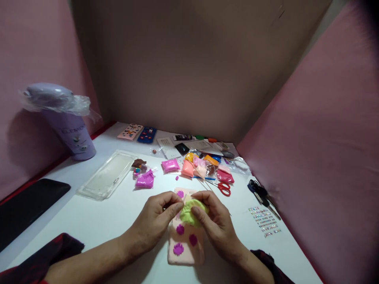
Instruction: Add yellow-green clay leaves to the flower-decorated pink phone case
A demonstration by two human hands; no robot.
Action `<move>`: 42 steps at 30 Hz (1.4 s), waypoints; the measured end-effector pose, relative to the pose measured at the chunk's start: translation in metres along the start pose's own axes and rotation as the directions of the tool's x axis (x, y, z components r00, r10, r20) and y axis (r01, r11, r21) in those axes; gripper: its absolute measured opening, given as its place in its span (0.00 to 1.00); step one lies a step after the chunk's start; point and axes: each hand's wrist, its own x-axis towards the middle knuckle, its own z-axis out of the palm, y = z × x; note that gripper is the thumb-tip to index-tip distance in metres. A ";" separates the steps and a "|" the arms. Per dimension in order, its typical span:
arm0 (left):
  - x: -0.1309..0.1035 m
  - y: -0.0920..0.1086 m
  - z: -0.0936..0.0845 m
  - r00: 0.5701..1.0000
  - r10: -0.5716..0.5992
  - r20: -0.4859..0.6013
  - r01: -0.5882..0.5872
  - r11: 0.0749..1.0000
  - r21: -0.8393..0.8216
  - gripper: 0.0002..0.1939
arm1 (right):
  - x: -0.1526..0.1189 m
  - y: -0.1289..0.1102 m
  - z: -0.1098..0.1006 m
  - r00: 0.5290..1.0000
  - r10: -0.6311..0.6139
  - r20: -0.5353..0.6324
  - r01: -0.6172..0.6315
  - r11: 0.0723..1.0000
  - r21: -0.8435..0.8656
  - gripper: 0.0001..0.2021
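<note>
A peach phone case [185, 242] with purple clay flowers lies on the white table [97, 221] in front of me. Above its upper half, both hands pinch a lump of light green clay [191, 211]. My left hand [156, 217] grips the lump's left edge with thumb and fingers. My right hand [214, 221] holds its right side, thumb pressed on top. The case's top end is partly hidden behind the clay and fingers.
Packets of coloured clay [195, 167], red-handled scissors [224, 188], a clear plastic tray [108, 173], a purple lidded cup [69, 124], a black phone [26, 205], dark keys [260, 191], a rhinestone sticker sheet [265, 221] and two decorated cases [137, 133] lie about. Pink and brown panels enclose the table.
</note>
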 end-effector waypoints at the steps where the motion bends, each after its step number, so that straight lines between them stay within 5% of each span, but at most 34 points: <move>1: 0.001 0.001 0.000 1.000 -0.014 -0.013 0.014 1.000 -0.005 0.11 | 0.000 0.001 0.000 1.000 0.010 -0.015 -0.010 1.000 -0.002 0.06; 11: 0.001 -0.001 0.000 0.997 -0.075 0.013 0.075 0.997 0.009 0.09 | -0.001 0.007 -0.001 0.990 0.045 -0.131 -0.048 0.999 -0.021 0.07; 29: 0.000 0.000 0.003 0.997 -0.049 0.061 0.052 0.998 -0.046 0.07 | -0.002 0.008 -0.002 0.996 0.012 -0.091 -0.012 1.000 0.005 0.06; 42: -0.001 0.000 0.005 0.999 -0.026 0.047 0.022 0.997 0.079 0.06 | 0.000 0.005 -0.003 0.999 -0.007 -0.032 0.007 1.000 -0.023 0.06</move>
